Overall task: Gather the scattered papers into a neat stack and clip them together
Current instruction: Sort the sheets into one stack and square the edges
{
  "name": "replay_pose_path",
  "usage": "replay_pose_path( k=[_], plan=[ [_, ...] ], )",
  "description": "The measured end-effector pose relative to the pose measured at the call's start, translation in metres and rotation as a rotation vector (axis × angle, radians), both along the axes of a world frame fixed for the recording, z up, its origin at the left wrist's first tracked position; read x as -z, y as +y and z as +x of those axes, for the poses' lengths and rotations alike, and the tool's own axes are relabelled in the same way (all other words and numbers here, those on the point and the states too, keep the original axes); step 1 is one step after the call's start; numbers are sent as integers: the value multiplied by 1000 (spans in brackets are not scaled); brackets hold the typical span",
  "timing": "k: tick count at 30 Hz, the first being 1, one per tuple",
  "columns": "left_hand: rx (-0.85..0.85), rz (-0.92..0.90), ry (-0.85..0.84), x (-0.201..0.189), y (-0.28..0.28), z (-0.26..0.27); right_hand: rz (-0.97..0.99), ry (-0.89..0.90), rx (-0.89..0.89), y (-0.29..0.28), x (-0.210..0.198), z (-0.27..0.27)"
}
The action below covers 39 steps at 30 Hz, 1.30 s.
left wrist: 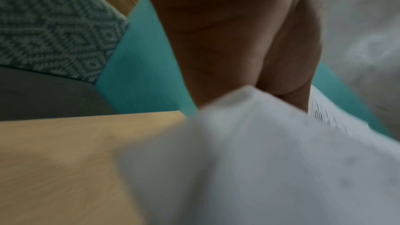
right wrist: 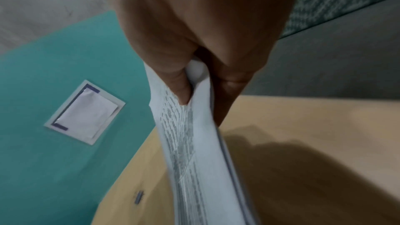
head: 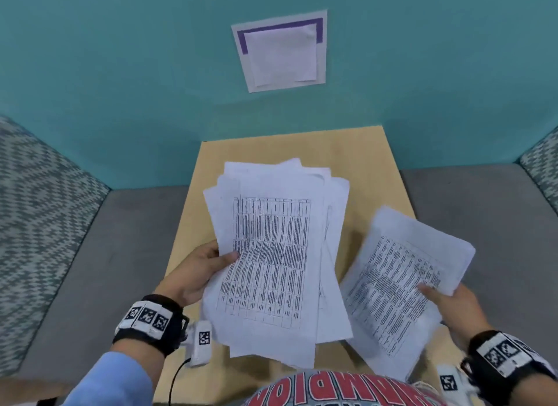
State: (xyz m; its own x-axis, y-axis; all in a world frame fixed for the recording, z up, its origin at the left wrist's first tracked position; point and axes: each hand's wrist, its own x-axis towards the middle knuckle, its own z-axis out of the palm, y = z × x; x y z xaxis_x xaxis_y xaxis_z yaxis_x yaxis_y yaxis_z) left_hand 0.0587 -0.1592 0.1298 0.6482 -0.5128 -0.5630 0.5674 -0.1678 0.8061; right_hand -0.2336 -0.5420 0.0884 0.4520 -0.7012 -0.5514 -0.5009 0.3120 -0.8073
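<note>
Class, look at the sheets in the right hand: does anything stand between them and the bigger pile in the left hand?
Nothing visible does. The right hand pinches its sheets beside the pile held by the left hand; only bare table shows between.

table: light wood | on it: small dark clip, near far edge

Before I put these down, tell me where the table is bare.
Bare wood shows on the table along its far edge by the teal wall, and along the left edge beside the left hand. The middle is crowded under the big stack; the smaller bundle covers the right side.
</note>
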Motion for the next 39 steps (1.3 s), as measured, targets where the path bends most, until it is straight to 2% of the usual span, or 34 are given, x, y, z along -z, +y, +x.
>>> replay_pose_path(
  k=[4,7,9,12,15,17,20,22,24,26,28,30,32,35,39],
  plan=[
    [-27,-74,-8,-2,-16,-11,155,-153,-194,26,-27,45],
    [57,-67,-76,0,-32,-22,273,-247,-348,42,-43,69],
    [108,-52,-63,3,-38,-27,329,-286,-433,50,-50,80],
    [232,8,-55,4,-41,-31,367,-312,-471,59,-61,91],
    [214,63,-149,3,-42,-31,423,-354,-482,64,-73,92],
    [109,58,-248,1,-43,-33,331,-431,-517,66,-81,90],
    [9,25,-373,-2,-49,-43,43,-469,-571,69,-94,86],
    [-4,8,-369,-3,-53,-55,-69,-428,-572,67,-88,87],
    [87,69,-372,4,-55,-63,-208,-255,-649,67,-71,87],
    [205,113,-409,11,-55,-72,-213,-115,-673,67,-49,82],
    [230,164,-422,14,-54,-77,-163,-93,-643,67,-32,76],
    [233,193,-422,17,-56,-75,-258,-88,-658,66,-25,76],
    [136,207,-430,7,-61,-77,-279,-142,-595,66,-32,81],
    [-54,109,-505,-1,-70,-73,-270,-306,-501,64,-55,87],
    [-79,53,-539,-6,-69,-69,-259,-363,-588,57,-59,85]
  ],
)
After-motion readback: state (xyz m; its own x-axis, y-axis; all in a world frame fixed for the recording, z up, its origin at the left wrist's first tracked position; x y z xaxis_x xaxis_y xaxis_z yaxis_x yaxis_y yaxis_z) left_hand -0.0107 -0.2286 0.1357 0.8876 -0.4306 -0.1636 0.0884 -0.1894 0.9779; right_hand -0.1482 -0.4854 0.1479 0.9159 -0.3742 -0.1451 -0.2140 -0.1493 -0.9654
